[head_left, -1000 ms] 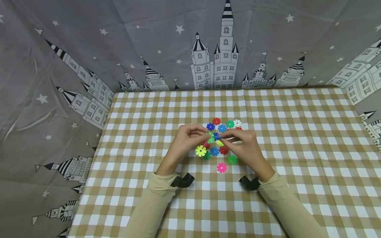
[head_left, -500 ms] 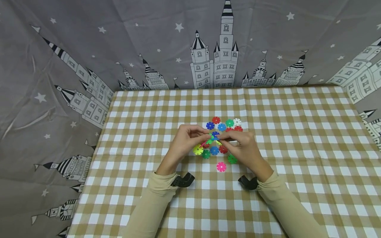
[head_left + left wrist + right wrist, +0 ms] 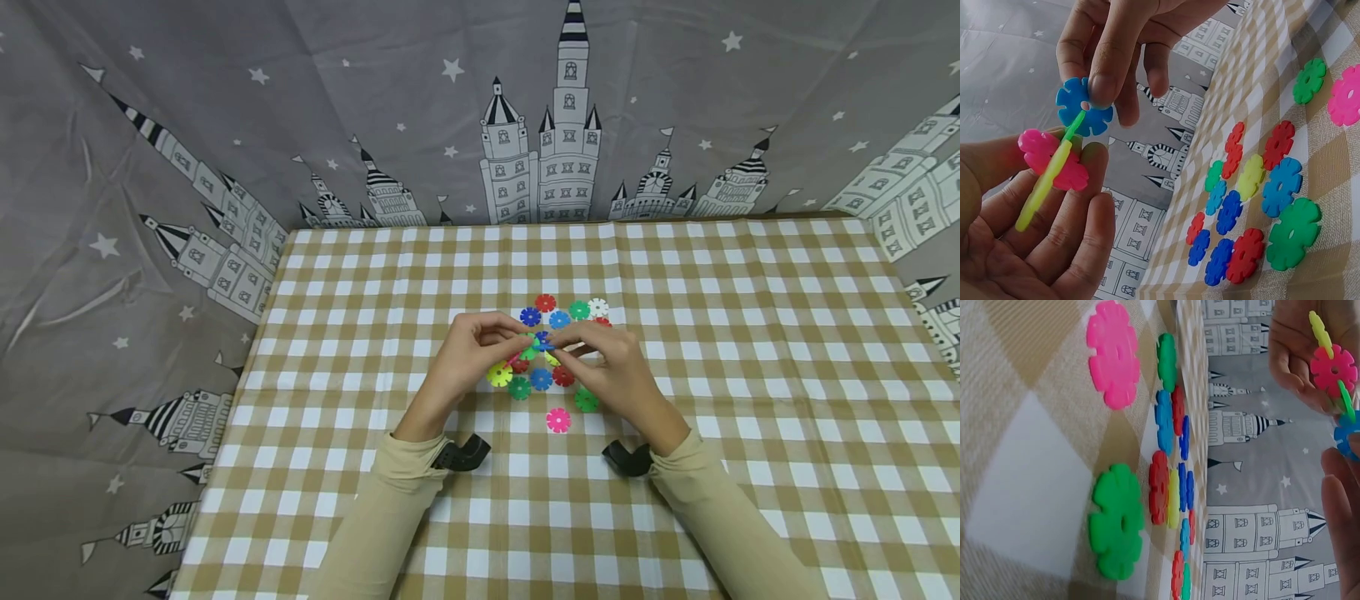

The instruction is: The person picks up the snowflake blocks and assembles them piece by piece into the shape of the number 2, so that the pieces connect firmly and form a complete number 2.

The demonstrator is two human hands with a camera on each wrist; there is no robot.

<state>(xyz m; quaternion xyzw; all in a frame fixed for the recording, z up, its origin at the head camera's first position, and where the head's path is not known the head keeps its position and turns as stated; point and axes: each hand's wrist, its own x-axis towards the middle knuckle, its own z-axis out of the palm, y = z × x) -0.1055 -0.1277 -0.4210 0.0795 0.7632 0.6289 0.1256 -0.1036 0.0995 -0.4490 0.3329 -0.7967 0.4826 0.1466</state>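
Observation:
My left hand (image 3: pixel 480 354) holds a small chain of notched plastic flower discs above the table. In the left wrist view the chain has a yellow disc (image 3: pixel 1038 197), a pink disc (image 3: pixel 1075 174) and a green disc (image 3: pixel 1074 126) seen edge-on. My right hand (image 3: pixel 611 354) pinches a light blue disc (image 3: pixel 1071 103) between thumb and finger. The blue disc meets the green one at its notched side; how deep the slots sit together I cannot tell. In the right wrist view the pink disc stands between yellow and green, and the blue one is partly cut off.
Several loose discs lie on the checked tablecloth (image 3: pixel 375 333) beneath and beyond the hands. A pink disc (image 3: pixel 558 420) lies nearest the person, with a green disc (image 3: pixel 587 400) to its right. Behind the table hangs a grey curtain (image 3: pixel 420 108) with castles and stars.
My right hand has shifted slightly left with the blue disc, bringing it against the green one. The yellow end of the chain has moved a little up and left.

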